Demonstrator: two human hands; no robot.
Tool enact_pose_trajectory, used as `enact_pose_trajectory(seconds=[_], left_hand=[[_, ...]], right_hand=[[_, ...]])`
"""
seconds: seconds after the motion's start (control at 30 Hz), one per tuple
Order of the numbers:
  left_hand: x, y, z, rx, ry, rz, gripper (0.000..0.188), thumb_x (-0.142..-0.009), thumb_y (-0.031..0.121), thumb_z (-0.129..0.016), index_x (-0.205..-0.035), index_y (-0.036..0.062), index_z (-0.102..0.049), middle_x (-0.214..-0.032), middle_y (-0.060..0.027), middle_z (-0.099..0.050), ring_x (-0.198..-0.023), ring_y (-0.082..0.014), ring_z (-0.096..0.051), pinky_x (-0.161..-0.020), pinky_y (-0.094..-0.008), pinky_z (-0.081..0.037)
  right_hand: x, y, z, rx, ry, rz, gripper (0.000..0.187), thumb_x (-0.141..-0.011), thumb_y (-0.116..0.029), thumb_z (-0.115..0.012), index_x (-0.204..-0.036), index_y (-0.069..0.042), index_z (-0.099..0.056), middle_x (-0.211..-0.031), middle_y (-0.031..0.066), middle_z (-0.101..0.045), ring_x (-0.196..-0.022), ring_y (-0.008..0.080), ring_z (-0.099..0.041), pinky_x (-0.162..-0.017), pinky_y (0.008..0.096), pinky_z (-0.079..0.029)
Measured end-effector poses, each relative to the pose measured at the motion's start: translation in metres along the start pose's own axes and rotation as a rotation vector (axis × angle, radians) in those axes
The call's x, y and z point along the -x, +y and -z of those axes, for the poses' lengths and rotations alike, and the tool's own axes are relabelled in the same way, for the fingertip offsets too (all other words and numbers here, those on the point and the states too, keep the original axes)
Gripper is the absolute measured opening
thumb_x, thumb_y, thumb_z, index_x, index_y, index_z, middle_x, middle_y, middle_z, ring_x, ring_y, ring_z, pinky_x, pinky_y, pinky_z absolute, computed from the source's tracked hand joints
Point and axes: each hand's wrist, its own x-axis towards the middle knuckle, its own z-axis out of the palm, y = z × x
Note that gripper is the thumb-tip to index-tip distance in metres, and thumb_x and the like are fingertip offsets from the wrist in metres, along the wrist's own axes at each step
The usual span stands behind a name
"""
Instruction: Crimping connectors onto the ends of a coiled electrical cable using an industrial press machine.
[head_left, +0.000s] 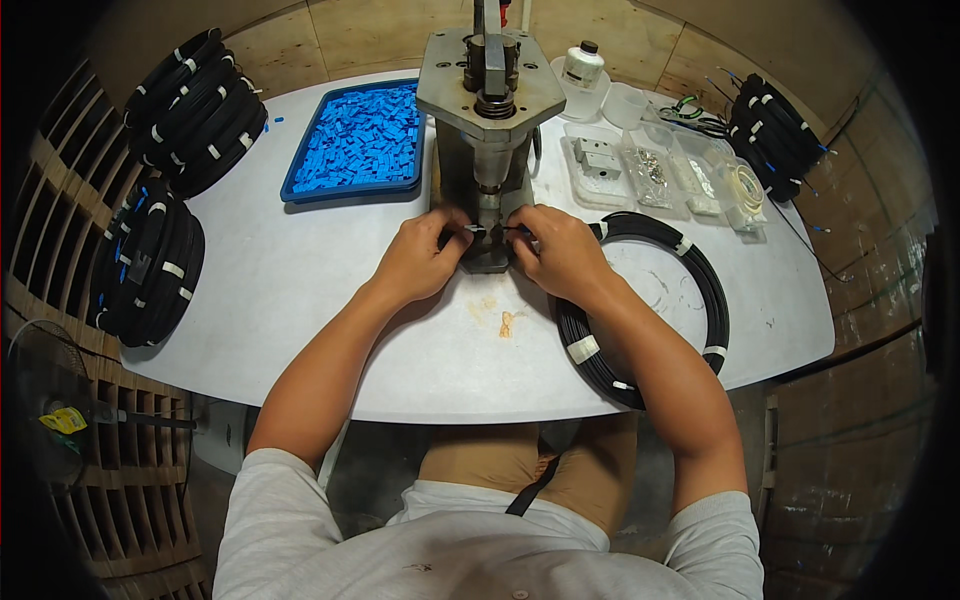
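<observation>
Coil (712,290) on table (270,310); wall (370,35) seemingly plywood.

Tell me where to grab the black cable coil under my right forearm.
Probably grip the black cable coil by its right-hand rim, coming from the right: it lies flat with an open middle for fingers to hook into, a white band wraps it there, and your right forearm crosses above its near side.

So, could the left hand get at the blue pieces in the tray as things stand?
Probably yes: the tray is open-topped and near the left hand, and nothing visible blocks the blue pieces. It would likely have to leave the press first.
</observation>
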Motion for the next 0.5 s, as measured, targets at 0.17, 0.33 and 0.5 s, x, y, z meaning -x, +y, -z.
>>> enact_pose_trajectory(seconds=[0.17, 0.33, 0.5], left_hand=[[0.0000, 0.0001, -0.0006, 0.004, 0.004, 0.002, 0.023, -0.095, 0.017, -0.066, -0.109, -0.0013, -0.067, -0.094, -0.0151, -0.073, -0.083, -0.0246, -0.070, -0.077, -0.0353, -0.055], [-0.0005, -0.0001, -0.0003, 0.011, -0.002, 0.005, 0.023, -0.095, 0.016, -0.066, -0.109, -0.0013, -0.066, -0.096, -0.0153, -0.073, -0.086, -0.0250, -0.071, -0.079, -0.0354, -0.055], [-0.0004, 0.0006, -0.0005, 0.006, -0.002, 0.002, 0.023, -0.095, 0.016, -0.066, -0.110, -0.0012, -0.066, -0.096, -0.0154, -0.073, -0.086, -0.0252, -0.071, -0.079, -0.0353, -0.055]], right_hand=[[0.0004, 0.0003, 0.0000, 0.007, -0.002, 0.000, 0.015, -0.088, -0.012, -0.072, -0.101, -0.006, -0.066, -0.090, 0.0150, -0.070, -0.078, 0.0356, -0.069, -0.069, 0.0433, -0.055], [0.0003, 0.0005, -0.0006, 0.010, -0.004, -0.005, 0.015, -0.088, -0.012, -0.072, -0.101, -0.006, -0.066, -0.090, 0.0148, -0.070, -0.077, 0.0352, -0.069, -0.068, 0.0429, -0.055], [0.0006, 0.0007, -0.0003, 0.002, -0.003, -0.002, 0.015, -0.088, -0.012, -0.072, -0.101, -0.006, -0.066, -0.090, 0.0146, -0.070, -0.077, 0.0347, -0.069, -0.068, 0.0423, -0.056]])
